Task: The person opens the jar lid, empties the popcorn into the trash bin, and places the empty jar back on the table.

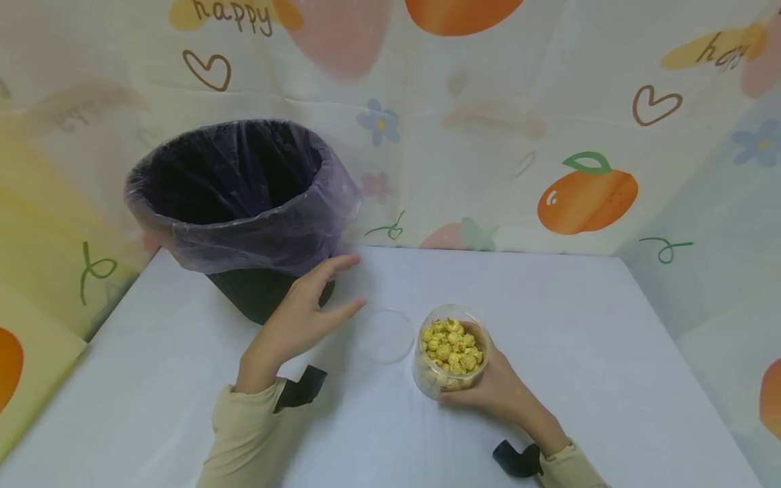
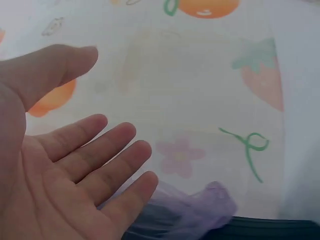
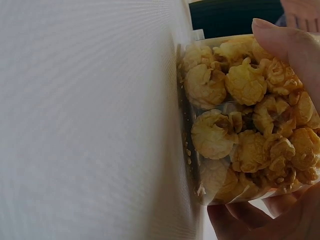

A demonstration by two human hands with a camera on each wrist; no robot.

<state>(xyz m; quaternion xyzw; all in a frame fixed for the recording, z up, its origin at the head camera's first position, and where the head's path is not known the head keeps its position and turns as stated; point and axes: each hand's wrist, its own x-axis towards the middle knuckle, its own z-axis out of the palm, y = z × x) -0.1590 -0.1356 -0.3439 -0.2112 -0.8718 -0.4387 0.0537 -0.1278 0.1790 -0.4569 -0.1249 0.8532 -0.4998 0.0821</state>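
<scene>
We find the jar (image 1: pixel 429 381) to the right of the left hand (image 1: pixel 299 312) and a little closer to our body, with a clear disc (image 1: pixel 389 337), which looks like a lid, lying flat between them. That disc sits just beside the jar's left side; whether the two touch, we cannot tell. The jar stands upright, so its axis runs straight up from the table (image 1: pixel 586 325), and its uncovered mouth faces up, showing yellow popcorn (image 1: pixel 451 347) inside. In the right wrist view we see its base against the tabletop.

Our right hand (image 1: pixel 497 390) is the nearer one: it grips the jar from the right, thumb on the near side and fingers round the far side. Our left hand holds nothing; its fingers reach out nearly straight and the thumb stands well apart, leaving a wide gap that faces right, towards the disc and jar. Behind that hand and to its left stands a black bin (image 1: pixel 244 295) lined with a purple bag (image 1: pixel 262 240), well apart from the jar.
</scene>
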